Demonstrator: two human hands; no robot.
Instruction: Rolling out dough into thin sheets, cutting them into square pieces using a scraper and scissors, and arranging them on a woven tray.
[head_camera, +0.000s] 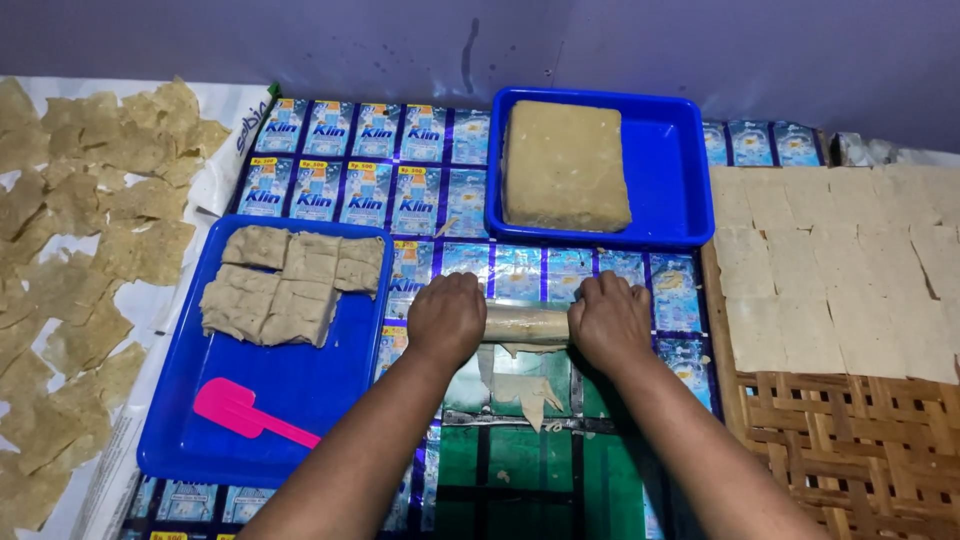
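Far left of the rolling pin (525, 323), irregular thin dough sheets (75, 250) lie spread singly on white paper, apparently so they dry without sticking. Nearer the pin, a blue tray (180, 440) holds cut dough slabs (290, 285) packed at its far end and a pink scraper (245, 412) at the near end, within reach. The left hand (447, 320) and right hand (608, 322) press palm-down on the two ends of the pin, fingers curled over it rather than clenched, bearing down evenly. The pin lies crosswise between them; a ragged flattened dough piece (525, 385) trails from under it toward the person. Beneath is a work mat (350, 170) of joined blue-and-white sachet wrappers, green nearer the person. Beyond the pin, a second blue tray (670, 190) holds a square dough block (563, 165). Right of the pin, square rolled sheets (840, 270) are laid edge to edge on a woven bamboo rack (850, 450).
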